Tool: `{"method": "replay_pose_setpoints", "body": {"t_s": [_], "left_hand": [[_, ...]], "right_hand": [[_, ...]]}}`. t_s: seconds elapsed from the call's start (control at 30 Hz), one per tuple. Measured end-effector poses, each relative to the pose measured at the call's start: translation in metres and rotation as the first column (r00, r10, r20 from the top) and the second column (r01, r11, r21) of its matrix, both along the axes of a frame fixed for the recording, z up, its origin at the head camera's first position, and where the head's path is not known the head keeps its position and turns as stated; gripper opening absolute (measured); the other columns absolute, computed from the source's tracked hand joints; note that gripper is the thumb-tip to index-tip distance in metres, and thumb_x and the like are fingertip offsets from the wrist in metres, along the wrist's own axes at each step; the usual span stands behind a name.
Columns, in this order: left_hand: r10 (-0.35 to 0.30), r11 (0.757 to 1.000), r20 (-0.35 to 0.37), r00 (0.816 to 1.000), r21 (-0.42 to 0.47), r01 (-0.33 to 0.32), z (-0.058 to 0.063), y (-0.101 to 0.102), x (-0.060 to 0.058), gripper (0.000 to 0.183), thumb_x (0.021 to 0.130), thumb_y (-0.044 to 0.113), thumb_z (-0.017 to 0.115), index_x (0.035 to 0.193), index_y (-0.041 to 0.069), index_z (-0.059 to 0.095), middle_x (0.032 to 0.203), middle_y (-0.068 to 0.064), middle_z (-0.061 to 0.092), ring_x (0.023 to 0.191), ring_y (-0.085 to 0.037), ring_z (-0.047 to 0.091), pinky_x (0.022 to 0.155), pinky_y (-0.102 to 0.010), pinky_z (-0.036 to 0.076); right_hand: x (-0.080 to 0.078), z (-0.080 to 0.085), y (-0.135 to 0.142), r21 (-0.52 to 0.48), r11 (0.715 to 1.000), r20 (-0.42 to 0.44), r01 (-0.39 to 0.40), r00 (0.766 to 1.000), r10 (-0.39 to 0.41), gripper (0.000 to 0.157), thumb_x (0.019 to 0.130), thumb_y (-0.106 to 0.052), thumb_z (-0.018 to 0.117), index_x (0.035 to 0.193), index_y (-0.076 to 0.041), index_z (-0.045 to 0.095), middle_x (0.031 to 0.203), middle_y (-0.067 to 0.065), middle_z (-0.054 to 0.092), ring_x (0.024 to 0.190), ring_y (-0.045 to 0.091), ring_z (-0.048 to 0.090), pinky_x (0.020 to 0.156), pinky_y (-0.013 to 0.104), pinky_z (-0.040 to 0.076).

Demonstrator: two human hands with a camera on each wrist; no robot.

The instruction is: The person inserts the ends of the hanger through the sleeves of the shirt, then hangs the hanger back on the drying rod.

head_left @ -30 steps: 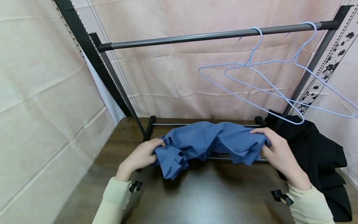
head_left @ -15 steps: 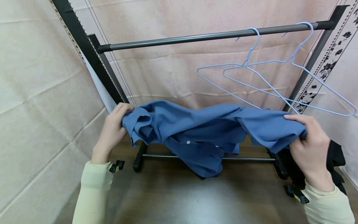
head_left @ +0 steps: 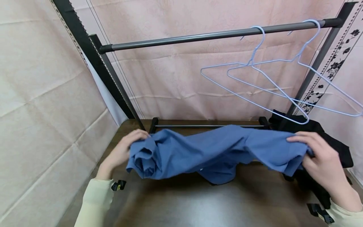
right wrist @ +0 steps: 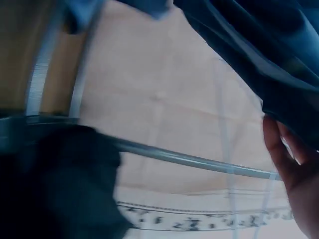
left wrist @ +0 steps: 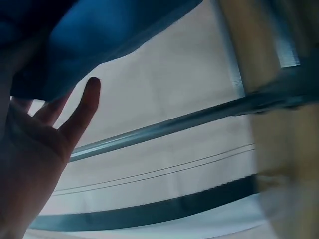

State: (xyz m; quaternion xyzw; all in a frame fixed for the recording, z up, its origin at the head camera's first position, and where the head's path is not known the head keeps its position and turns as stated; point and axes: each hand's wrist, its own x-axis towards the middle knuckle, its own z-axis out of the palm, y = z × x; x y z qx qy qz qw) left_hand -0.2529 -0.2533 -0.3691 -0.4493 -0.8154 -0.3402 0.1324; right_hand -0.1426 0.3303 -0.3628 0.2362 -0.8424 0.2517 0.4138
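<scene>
A blue button-up shirt (head_left: 204,148), bunched lengthwise, stretches between both hands above the wooden surface in the head view. My left hand (head_left: 126,148) holds its left end, where the cloth curls into loose folds. At the other end my right hand (head_left: 323,160) grips the fabric, thumb below and fingers on top. A pointed part of the shirt sags below the middle. In the left wrist view, the left hand (left wrist: 47,134) reaches up under the dark blue cloth. The right wrist view has the right hand (right wrist: 294,159) at the shirt's lower edge.
A dark clothes rack bar (head_left: 181,38) runs across the back. Two light-blue wire hangers (head_left: 252,60) (head_left: 300,56) hang at its right. Black clothing (head_left: 337,148) lies at the right. Behind the rack is a pale pink curtain (head_left: 175,78).
The hands have spread apart, stretching the bunched shirt wider. They lifted it about half a second ago, and it is now lower again.
</scene>
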Motion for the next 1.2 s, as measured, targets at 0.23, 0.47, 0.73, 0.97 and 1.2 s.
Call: {"method": "replay_pose_setpoints", "body": {"t_s": [0.23, 0.47, 0.73, 0.97, 1.2], "left_hand": [[0.098, 0.95, 0.352, 0.931, -0.311, 0.018, -0.038, -0.001, 0.001, 0.041, 0.093, -0.01, 0.056, 0.11, 0.025, 0.069, 0.129, -0.002, 0.056, 0.125, -0.029, 0.046, 0.1, -0.048, 0.04], [0.189, 0.888, 0.445, 0.876, -0.459, 0.042, -0.042, -0.002, 0.004, 0.065, 0.078, -0.023, 0.037, 0.111, 0.019, 0.074, 0.125, -0.005, 0.058, 0.124, -0.036, 0.047, 0.101, -0.054, 0.038], [0.316, 0.885, 0.401, 0.86, -0.45, -0.115, -0.029, 0.003, 0.012, 0.049, 0.088, -0.014, 0.042, 0.112, 0.018, 0.071, 0.123, -0.006, 0.06, 0.112, -0.029, 0.056, 0.094, -0.048, 0.045], [0.382, 0.861, 0.095, 0.919, -0.397, -0.317, 0.001, 0.039, 0.024, 0.021, 0.102, 0.01, 0.058, 0.119, 0.013, 0.07, 0.117, -0.001, 0.065, 0.089, -0.016, 0.06, 0.074, -0.036, 0.05], [0.336, 0.847, -0.176, 0.925, -0.374, -0.379, 0.013, 0.102, 0.034, 0.031, 0.101, 0.034, 0.063, 0.125, 0.015, 0.069, 0.119, -0.003, 0.066, 0.102, -0.022, 0.065, 0.076, -0.039, 0.055]], "right_hand": [[0.001, -0.048, 0.019, 0.211, 0.967, 0.285, -0.144, 0.955, 0.08, 0.066, 0.061, 0.024, 0.058, 0.103, -0.026, 0.065, 0.127, 0.003, 0.054, 0.099, -0.005, 0.038, 0.056, 0.014, 0.025], [-0.002, -0.07, 0.029, 0.293, 0.942, 0.401, -0.163, 0.916, 0.034, 0.067, 0.06, 0.02, 0.072, 0.107, -0.028, 0.067, 0.128, 0.003, 0.055, 0.109, 0.002, 0.044, 0.076, 0.012, 0.028], [0.004, -0.077, 0.043, 0.327, 0.916, 0.72, -0.233, 0.69, -0.081, 0.054, 0.073, -0.02, 0.088, 0.125, -0.017, 0.07, 0.14, 0.019, 0.052, 0.122, 0.049, 0.045, 0.086, 0.063, 0.041], [-0.005, -0.037, 0.042, 0.261, 0.965, 0.471, 0.0, 0.873, -0.127, 0.034, 0.088, -0.021, 0.08, 0.121, -0.02, 0.071, 0.126, 0.011, 0.065, 0.112, 0.015, 0.054, 0.087, 0.0, 0.022], [-0.024, -0.028, 0.031, 0.203, 0.978, 0.494, 0.051, 0.857, -0.147, 0.051, 0.093, -0.023, 0.075, 0.138, -0.006, 0.057, 0.12, 0.017, 0.068, 0.101, 0.024, 0.063, 0.074, 0.024, 0.049]]}}
